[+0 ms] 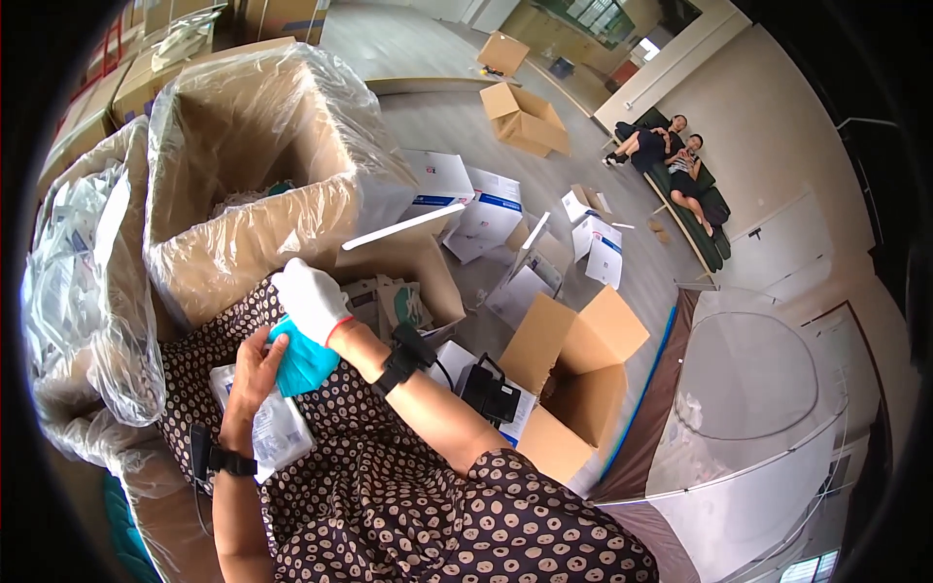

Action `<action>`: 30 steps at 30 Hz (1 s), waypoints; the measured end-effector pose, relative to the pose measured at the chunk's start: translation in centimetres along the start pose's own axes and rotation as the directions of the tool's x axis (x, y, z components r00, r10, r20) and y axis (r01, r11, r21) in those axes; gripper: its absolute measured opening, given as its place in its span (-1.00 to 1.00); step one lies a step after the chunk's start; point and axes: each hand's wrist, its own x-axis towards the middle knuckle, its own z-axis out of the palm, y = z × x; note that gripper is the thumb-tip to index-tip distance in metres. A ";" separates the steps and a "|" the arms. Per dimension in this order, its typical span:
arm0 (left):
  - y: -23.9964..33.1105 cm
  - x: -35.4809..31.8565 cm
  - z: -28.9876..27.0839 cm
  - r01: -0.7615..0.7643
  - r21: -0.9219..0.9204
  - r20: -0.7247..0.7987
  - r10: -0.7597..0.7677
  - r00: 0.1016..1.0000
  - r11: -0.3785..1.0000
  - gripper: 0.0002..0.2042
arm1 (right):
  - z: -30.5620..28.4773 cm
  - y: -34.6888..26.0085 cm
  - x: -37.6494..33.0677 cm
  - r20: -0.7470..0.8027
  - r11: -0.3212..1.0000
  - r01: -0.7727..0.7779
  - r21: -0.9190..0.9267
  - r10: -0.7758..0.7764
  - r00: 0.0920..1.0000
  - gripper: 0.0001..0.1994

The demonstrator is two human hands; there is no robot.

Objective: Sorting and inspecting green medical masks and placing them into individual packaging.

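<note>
A piece of teal cloth [307,363], folded and creased, hangs between my hands above my lap; its exact kind does not show. My left hand [256,373] is bare and pinches the cloth's left edge between thumb and fingers. Over its upper part lies my right hand [313,303], in a white knit glove with a red cuff edge; its fingers are closed at the cloth and partly hidden. Clear plastic packets [280,428] with pale contents rest on my lap, below the cloth. Both wrists carry black straps with small devices.
A large carton lined with clear plastic [253,219] stands ahead on the left. Beside it is a plastic bag full of packets [83,282]. An open box [437,277] holds pale and green items. Open cartons [573,389] and white boxes [491,209] are at right. Two people sit on a bench [714,255].
</note>
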 end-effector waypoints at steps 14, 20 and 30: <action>1.7 -1.7 1.1 0.099 0.573 -0.191 0.016 0.981 0.814 -0.70 | 1.8 2.0 4.0 -0.138 0.862 -0.007 -0.507 -0.074 0.988 -0.73; 3.4 -0.2 0.6 -0.376 -0.106 -0.346 0.320 0.882 0.921 -0.74 | 3.4 1.4 5.0 -0.133 0.933 -0.074 -0.352 0.028 0.991 -0.71; 3.6 1.5 3.4 -0.134 -0.572 -0.128 0.073 0.989 0.809 -0.59 | 3.4 3.7 5.3 -0.336 0.800 -0.541 -0.260 0.450 0.827 -0.50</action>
